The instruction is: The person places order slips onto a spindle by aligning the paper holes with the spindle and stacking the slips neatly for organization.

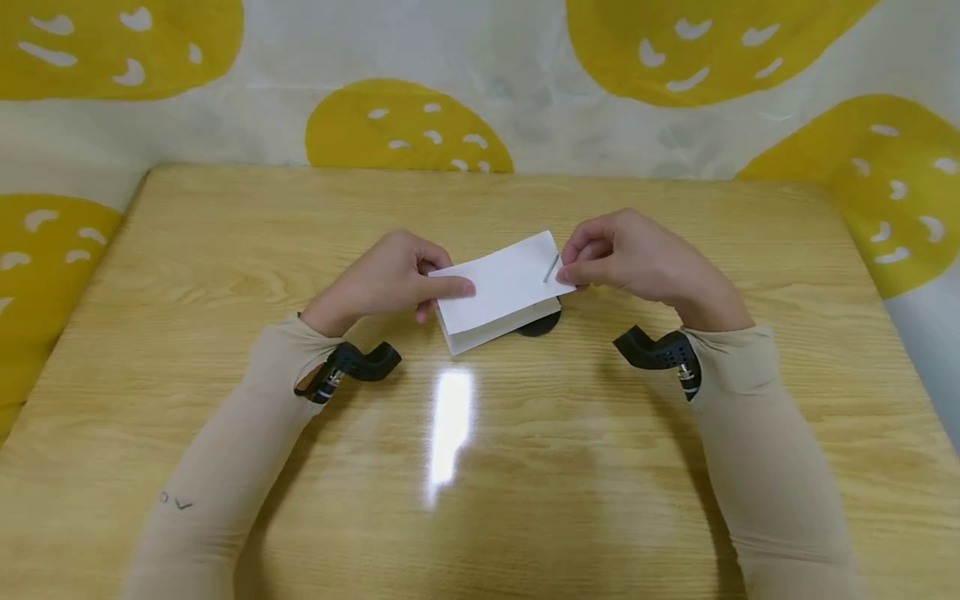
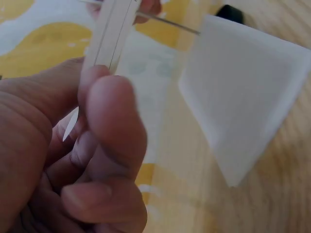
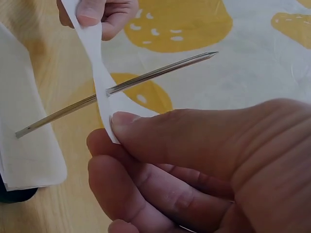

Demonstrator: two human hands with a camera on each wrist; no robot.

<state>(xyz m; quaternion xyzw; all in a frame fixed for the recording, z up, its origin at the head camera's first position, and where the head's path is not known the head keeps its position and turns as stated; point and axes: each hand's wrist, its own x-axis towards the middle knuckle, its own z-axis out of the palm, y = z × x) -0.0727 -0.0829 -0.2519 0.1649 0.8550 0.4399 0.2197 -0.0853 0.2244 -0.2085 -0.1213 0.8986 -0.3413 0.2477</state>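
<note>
Between the two hands is a white paper slip (image 1: 495, 283). My left hand (image 1: 397, 279) pinches its left end, thumb on top. The right hand (image 1: 637, 258) pinches its right end between thumb and fingers. A pointed metal spike (image 3: 160, 73) passes through the slip near the right hand, its tip standing clear above. Lower on the spike rest white papers (image 3: 31, 116), apart from the held slip; how many cannot be told. A round black base (image 1: 540, 325) shows partly beneath them. In the left wrist view the slip (image 2: 111, 39) appears nearly edge-on, with thin printed lines.
All this stands on a wooden table (image 1: 337, 467) with a bright light reflection near the middle. A white cloth with yellow patterns (image 1: 408, 125) hangs behind the far edge. Black curved wrist mounts (image 1: 367, 360) jut inward from both sleeves.
</note>
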